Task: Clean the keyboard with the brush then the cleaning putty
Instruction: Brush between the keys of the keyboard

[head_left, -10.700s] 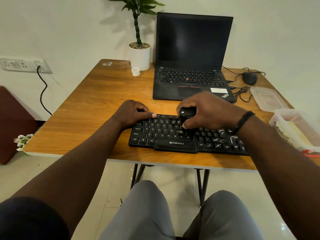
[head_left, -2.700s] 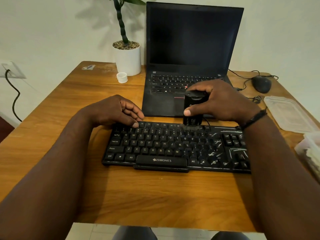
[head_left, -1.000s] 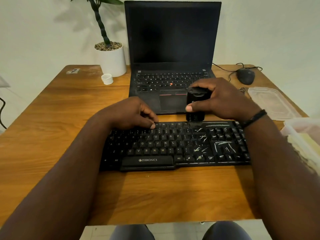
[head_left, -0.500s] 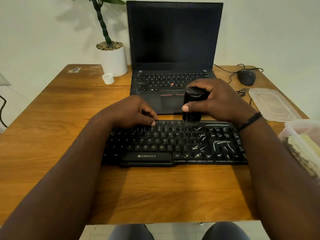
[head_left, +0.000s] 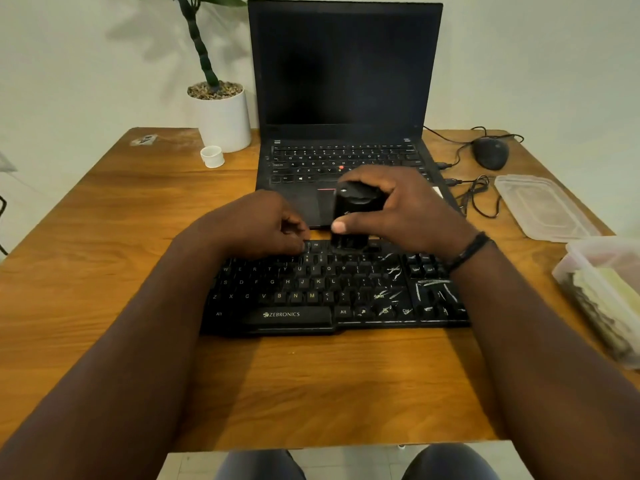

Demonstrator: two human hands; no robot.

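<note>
A black Zebronics keyboard (head_left: pixel 332 292) lies across the middle of the wooden table (head_left: pixel 104 237), with pale streaks on its right-hand keys. My right hand (head_left: pixel 405 209) grips a stubby black brush (head_left: pixel 353 216) upright, its lower end on the keyboard's top row near the middle. My left hand (head_left: pixel 256 226) rests with curled fingers on the top-left keys, its fingertips touching the keyboard's far edge. The putty is not identifiable in view.
An open black laptop (head_left: pixel 343 98) stands right behind the keyboard. A white plant pot (head_left: pixel 225 116) and small white cap (head_left: pixel 212 156) sit at back left. A mouse (head_left: pixel 491 152) with cables, a clear lid (head_left: pixel 543 206) and a clear plastic container (head_left: pixel 602 292) occupy the right side.
My right hand has carried the brush a little leftward along the keyboard's top row. My left hand stays on the top-left keys. The head camera has shifted slightly.
</note>
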